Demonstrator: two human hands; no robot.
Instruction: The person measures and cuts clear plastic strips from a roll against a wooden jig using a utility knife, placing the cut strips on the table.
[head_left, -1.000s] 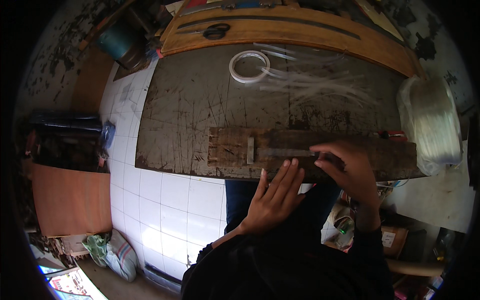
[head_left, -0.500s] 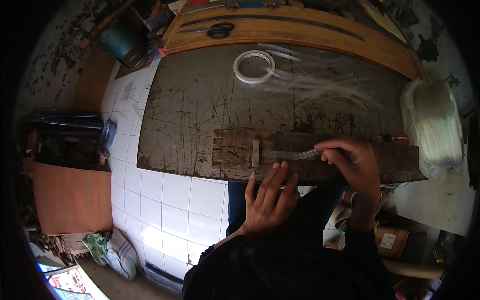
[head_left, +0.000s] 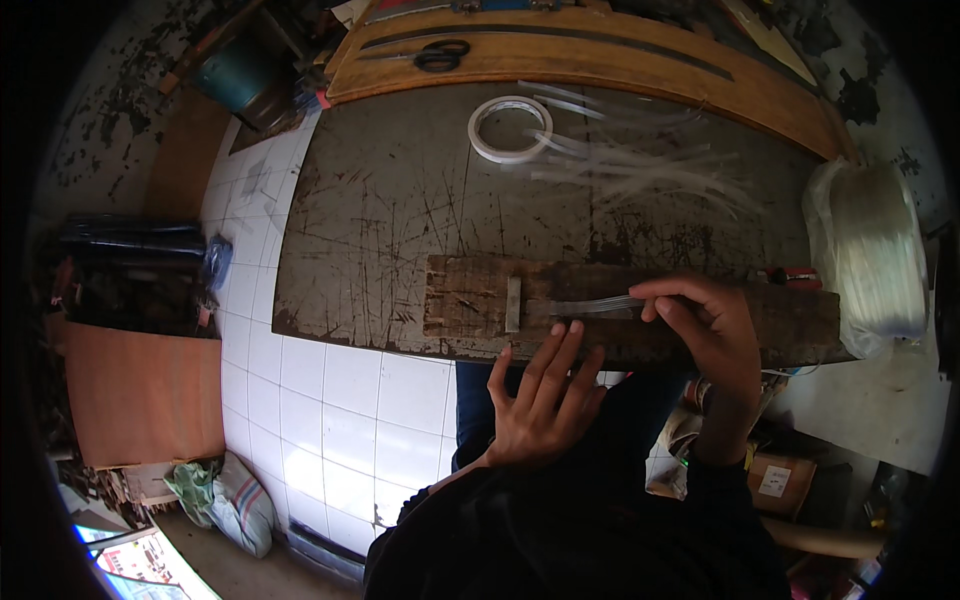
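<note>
Right hand [head_left: 708, 322] pinching clear strips [head_left: 596, 305], left hand [head_left: 541, 412] spread open, seemingly touching wooden board [head_left: 463, 290]

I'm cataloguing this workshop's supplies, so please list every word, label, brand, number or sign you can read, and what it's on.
None can be read clearly.
Cardboard box, lower right: its white label has dark marks, too small to read.
Bright printed panel, lower left corner: too blurred to read.
Clear strips in the right hand: no lettering visible.
</note>
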